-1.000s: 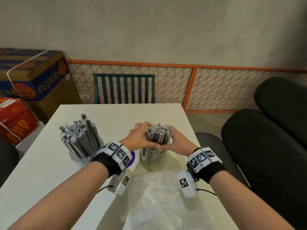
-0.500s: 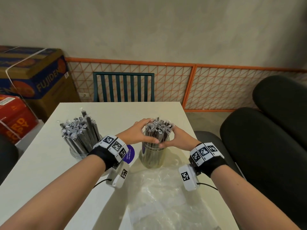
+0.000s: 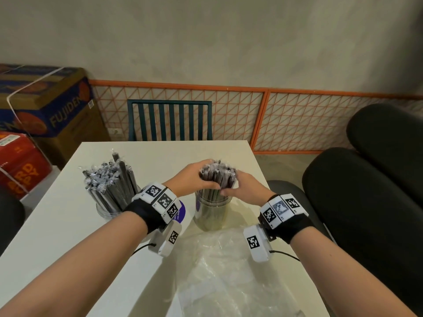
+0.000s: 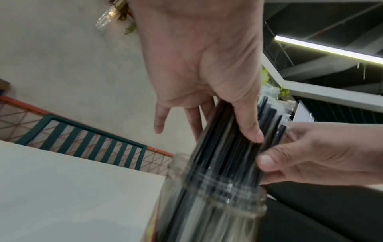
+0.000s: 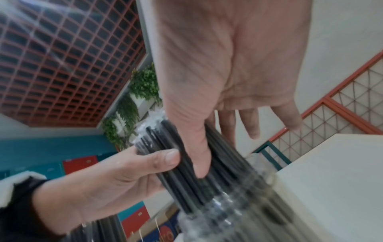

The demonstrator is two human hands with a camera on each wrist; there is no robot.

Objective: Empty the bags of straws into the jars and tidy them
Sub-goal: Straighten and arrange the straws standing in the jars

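Observation:
Two clear jars stand on the white table (image 3: 68, 225). The left jar (image 3: 107, 211) is packed with wrapped black straws (image 3: 109, 181) that fan out. The right jar (image 3: 211, 213) holds an upright bundle of straws (image 3: 217, 176). My left hand (image 3: 192, 179) and right hand (image 3: 245, 188) wrap round this bundle from either side, just above the rim. In the left wrist view my left thumb (image 4: 248, 127) presses on the straws (image 4: 223, 147), opposite my right hand (image 4: 321, 155). In the right wrist view my right thumb (image 5: 199, 155) and my left hand (image 5: 114, 180) squeeze the same straws (image 5: 178, 180).
An empty clear plastic bag (image 3: 224, 271) lies flat on the table in front of the right jar. A purple round label (image 3: 179, 213) shows behind my left wrist. A teal chair (image 3: 169, 120) stands at the far edge, cardboard boxes (image 3: 45, 106) at the left and black seats (image 3: 366, 202) at the right.
Both hands have stayed wrapped round the straw bundle in the right jar and shifted only slightly on it. The left jar and the bag have not moved.

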